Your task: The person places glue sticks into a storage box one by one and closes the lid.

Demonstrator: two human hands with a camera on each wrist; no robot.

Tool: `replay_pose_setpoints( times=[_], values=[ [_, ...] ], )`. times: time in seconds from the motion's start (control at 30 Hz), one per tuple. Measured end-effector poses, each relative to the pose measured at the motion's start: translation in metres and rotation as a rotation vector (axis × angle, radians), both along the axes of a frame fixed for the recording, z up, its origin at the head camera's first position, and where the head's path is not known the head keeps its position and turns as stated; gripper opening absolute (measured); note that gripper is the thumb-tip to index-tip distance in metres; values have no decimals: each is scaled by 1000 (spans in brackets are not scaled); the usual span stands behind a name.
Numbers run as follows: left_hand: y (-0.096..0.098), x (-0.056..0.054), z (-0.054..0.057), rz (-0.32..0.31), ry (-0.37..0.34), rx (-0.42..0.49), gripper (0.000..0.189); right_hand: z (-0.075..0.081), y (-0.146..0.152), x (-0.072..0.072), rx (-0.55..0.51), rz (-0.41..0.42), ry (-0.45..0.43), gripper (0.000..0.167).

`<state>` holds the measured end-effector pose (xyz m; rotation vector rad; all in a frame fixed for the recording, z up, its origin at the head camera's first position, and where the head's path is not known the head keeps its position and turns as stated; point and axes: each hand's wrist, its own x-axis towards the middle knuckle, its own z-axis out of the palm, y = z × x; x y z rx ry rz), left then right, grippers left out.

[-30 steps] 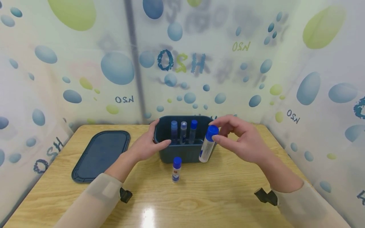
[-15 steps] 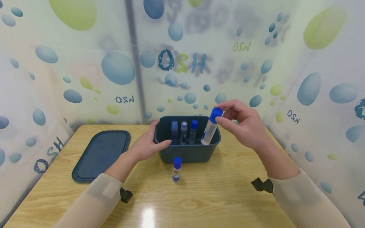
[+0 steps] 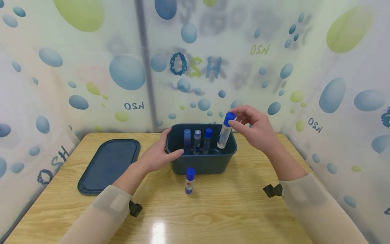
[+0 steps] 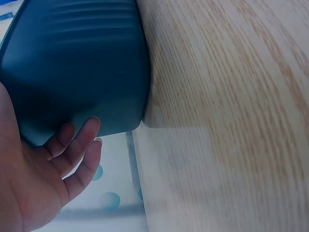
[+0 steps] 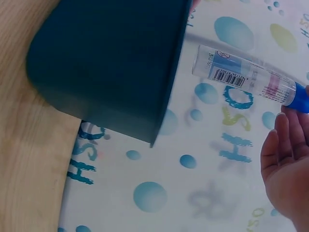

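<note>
A dark blue plastic bin [image 3: 201, 165] stands near the back of the table. My left hand [image 3: 155, 154] holds its left end, thumb over the front rim and fingers along the outside. In the left wrist view, those fingers are loosely bent beside the bin wall. My right hand [image 3: 254, 127] pinches a large glue stick [image 3: 224, 135] by its blue cap, tilted over the bin's right part; the right wrist view shows its clear barrel [image 5: 246, 77] above the rim. Inside the bin stand three slimmer glue sticks [image 3: 197, 140]. A small glue stick [image 3: 189, 183] stands upright in front.
A dark blue lid [image 3: 109, 166] lies flat on the table's left side. The wooden table [image 3: 228, 210] ends at patterned curtains [image 3: 195, 44] behind and at both sides.
My right hand has lifted the large glue stick from in front of the bin's right end, then moved it back over the opening. The left hand stays on the bin.
</note>
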<state>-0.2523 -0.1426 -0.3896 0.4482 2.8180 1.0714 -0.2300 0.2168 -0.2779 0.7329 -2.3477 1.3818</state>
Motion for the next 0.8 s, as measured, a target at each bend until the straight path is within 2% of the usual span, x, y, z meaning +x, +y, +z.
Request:
replay_pose_setpoints(
  times=[0.33, 0.53, 0.8],
  values=[
    [0, -1, -1, 3, 4, -5, 115, -20, -12, -20, 90, -12, -121, 30],
    [0, -2, -2, -1, 4, -6, 116, -33, -30, -30, 101, 28, -175, 32],
    [-1, -2, -3, -11, 1, 25, 116, -49, -62, -38, 113, 89, -194, 31]
  ],
)
